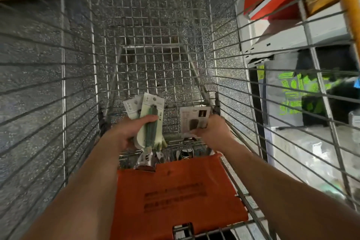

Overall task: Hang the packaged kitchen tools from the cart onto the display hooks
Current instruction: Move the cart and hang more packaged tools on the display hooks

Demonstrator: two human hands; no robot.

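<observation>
Over the near end of the cart [58,84], above the orange seat flap [175,197]: gripping a fanned bundle of green-carded tool packs [151,115] in the left hand [126,132], fingers curled round the middle, thumb across the front. Pinching a single grey-carded pack [191,118] in the right hand [213,130] by its right edge, card roughly upright. More shiny packs [146,160] lying just beyond the flap. No display hooks in view; only shelving [321,33] to the right, seen through the wire. Probably mid-pickup, ahead of the turn to the display.

Keep the hang holes at the far, top edge, all facing one way. Square up the fanned bundle before lifting clear, or plan to feed cards off one at a time. Lift straight up to avoid snagging card corners on the wire. Hang the single card first, freeing the right hand to peel from the bundle.
</observation>
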